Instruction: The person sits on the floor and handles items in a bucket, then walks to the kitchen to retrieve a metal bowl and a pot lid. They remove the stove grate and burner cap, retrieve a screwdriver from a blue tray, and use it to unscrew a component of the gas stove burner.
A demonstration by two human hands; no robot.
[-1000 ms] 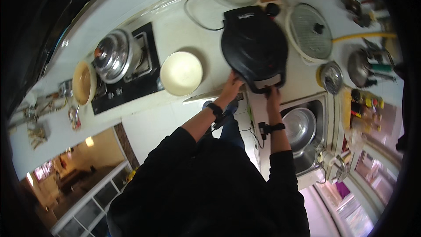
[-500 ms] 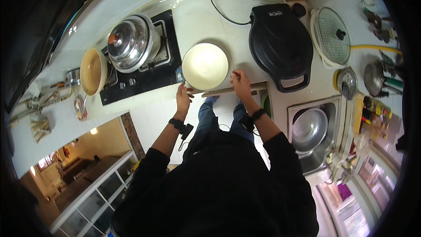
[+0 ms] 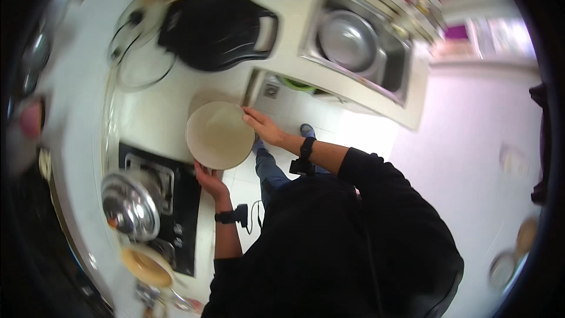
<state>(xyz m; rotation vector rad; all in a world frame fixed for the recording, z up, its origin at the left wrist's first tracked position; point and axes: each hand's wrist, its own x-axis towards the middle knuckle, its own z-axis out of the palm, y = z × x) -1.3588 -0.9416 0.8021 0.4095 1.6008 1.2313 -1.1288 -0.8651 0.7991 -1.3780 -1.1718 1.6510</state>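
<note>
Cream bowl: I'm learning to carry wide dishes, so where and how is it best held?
The bowl is round, wide-mouthed and shows no handle, so probably by opposite sides of its rim: left hand from the left, right hand from the right.

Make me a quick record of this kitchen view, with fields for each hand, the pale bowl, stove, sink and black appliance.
left hand: holding the bowl by its stove side
right hand: holding its opposite side
bowl: pale, round, nothing seen inside
stove: black, bearing a lidded silver pot
sink: metal basin inside
black appliance: on the counter, handle toward the sink
</note>
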